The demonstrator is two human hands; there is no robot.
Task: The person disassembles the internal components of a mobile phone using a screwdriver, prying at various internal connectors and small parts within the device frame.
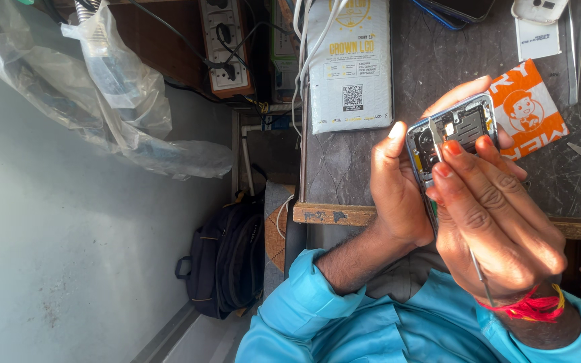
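Head view: two hands; one phone

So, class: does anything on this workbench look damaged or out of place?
The silver phone held in both hands has its back cover off, bare circuitry showing. The dark worktop is scratched, and its wooden front edge has chipped paint.

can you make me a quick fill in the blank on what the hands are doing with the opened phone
1. Both hands hold an opened phone whose back cover is ____.
2. The right hand presses a thin metal ____ against the phone's insides.
3. The left hand steadies the phone, its ____ resting on the phone's top corner.
4. Behind the phone, an ____ packet lies on the dark worktop.

Missing words: off; tool; thumb; orange
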